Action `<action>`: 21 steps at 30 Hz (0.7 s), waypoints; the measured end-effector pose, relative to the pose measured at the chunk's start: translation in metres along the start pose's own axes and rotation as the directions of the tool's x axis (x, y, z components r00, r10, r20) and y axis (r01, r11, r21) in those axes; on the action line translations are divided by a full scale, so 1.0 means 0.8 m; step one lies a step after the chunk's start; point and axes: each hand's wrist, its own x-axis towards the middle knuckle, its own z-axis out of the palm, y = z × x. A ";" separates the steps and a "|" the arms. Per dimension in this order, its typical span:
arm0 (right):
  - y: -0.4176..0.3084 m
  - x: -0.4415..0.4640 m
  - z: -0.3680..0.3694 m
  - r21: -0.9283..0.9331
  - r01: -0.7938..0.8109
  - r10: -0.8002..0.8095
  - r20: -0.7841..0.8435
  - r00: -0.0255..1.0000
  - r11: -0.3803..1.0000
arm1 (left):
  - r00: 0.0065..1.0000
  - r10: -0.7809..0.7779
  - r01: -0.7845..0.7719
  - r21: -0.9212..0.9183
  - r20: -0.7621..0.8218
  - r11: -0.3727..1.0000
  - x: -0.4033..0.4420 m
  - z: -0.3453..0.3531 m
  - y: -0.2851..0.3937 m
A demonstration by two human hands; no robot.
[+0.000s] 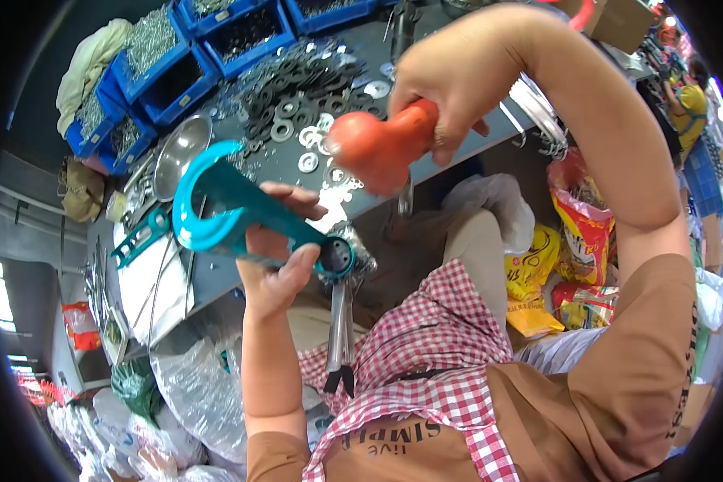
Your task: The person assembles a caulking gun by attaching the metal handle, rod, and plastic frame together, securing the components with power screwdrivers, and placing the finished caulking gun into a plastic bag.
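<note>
Left grip (277, 255) clamped on teal part (257, 207), right grip (456, 90) clamped on red bulbous piece (377, 149), washers (297, 90) on worktop (217, 277) beyond both.

Teal part (269, 218): wide C-shaped end upper left, small round end lower right, tilted, gripped in left hand (287, 269). Red tool (371, 150): bulbous head (slightly blurred), narrower neck in right hand (450, 76), apart from teal part.

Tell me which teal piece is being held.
The larger teal piece, with the C-shaped end, in the left hand; the smaller, slotted teal piece lies untouched.
</note>
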 end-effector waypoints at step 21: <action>0.141 0.104 0.206 -0.114 -0.124 -0.110 -0.993 0.039 0.986 | 0.997 0.066 -0.070 0.106 0.039 0.992 -0.007 -0.007 -0.022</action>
